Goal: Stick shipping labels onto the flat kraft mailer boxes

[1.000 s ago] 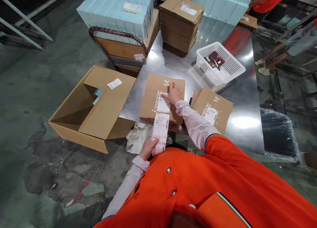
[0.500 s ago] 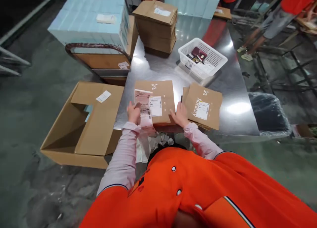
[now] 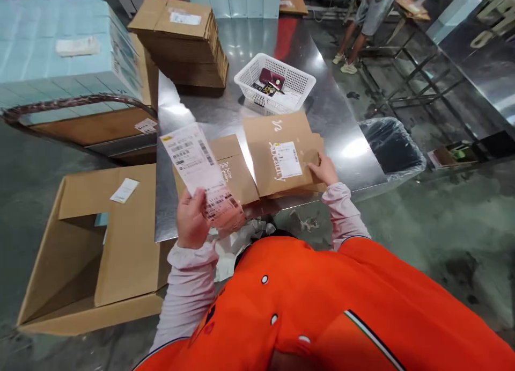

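Observation:
My left hand (image 3: 193, 220) is closed on a strip of white shipping labels (image 3: 197, 167), held up over the near left part of the steel table (image 3: 341, 140). My right hand (image 3: 324, 169) grips the right edge of a flat brown cardboard mailer (image 3: 277, 151) that bears a white label and white lettering; it lies on top of a small pile of like mailers. Another brown flat piece (image 3: 231, 169) with printed text lies to the left of it, partly behind the labels.
A white plastic basket (image 3: 277, 81) with small items stands beyond the mailers. A tall stack of flat cartons (image 3: 181, 41) sits at the table's far left. An open cardboard box (image 3: 96, 242) is on the floor left. Pale blue boxes (image 3: 60, 49) fill a cart. A black-lined bin (image 3: 390, 145) stands right.
My right hand slid the labelled mailer to the right onto the other pile. My left hand lifted the label strip up and leftward. The view swung right.

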`<state>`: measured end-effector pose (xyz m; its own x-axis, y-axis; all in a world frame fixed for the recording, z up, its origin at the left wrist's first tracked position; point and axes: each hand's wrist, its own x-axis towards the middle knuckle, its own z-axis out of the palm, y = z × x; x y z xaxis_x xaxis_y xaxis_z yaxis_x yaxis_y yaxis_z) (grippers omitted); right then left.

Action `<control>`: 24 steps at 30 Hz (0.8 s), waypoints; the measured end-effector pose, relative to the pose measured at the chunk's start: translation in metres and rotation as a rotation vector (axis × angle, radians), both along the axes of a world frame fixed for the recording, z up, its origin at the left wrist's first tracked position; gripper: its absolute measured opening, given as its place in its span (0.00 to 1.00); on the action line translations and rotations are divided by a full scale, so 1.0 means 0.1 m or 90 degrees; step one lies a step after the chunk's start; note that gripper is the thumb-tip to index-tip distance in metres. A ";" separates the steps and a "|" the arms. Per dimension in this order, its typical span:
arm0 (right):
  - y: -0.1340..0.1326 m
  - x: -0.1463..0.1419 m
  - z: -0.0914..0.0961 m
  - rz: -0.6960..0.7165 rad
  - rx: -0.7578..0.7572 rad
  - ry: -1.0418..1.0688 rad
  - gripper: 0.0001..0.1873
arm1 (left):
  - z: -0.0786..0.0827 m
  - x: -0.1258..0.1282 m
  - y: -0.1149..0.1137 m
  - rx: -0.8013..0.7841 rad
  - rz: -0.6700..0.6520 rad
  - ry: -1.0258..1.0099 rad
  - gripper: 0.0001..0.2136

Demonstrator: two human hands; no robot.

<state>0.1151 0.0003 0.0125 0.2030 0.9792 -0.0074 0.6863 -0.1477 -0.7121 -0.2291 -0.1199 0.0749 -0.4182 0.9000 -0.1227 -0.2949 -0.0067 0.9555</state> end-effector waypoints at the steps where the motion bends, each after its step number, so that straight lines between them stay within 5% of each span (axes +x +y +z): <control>1: -0.04 -0.03 0.06 0.017 -0.016 -0.035 0.39 | -0.04 0.07 -0.06 -0.002 -0.011 0.001 0.20; 3: -0.20 -0.37 0.14 0.170 -0.052 0.036 0.42 | -0.15 0.19 -0.18 -0.005 -0.028 -0.002 0.22; 6: -0.57 -1.17 0.15 0.462 -0.102 0.356 0.38 | -0.31 0.30 -0.29 -0.040 -0.110 0.025 0.22; 8: -0.82 -1.60 0.10 0.478 -0.091 0.478 0.30 | -0.37 0.29 -0.33 -0.050 -0.114 0.051 0.21; 11: -0.99 -1.89 0.05 0.542 -0.122 0.457 0.27 | -0.37 0.17 -0.37 -0.047 0.009 0.048 0.21; 14: -0.87 -1.96 0.14 0.605 -0.126 0.408 0.29 | -0.37 0.06 -0.43 -0.070 0.067 0.077 0.20; 19: -0.58 -2.07 0.39 0.669 -0.021 0.234 0.13 | -0.50 0.14 -0.52 -0.068 0.115 0.054 0.18; 24: -0.57 -2.11 0.32 0.639 -0.013 0.160 0.10 | -0.79 0.25 -0.46 -0.088 0.223 0.103 0.19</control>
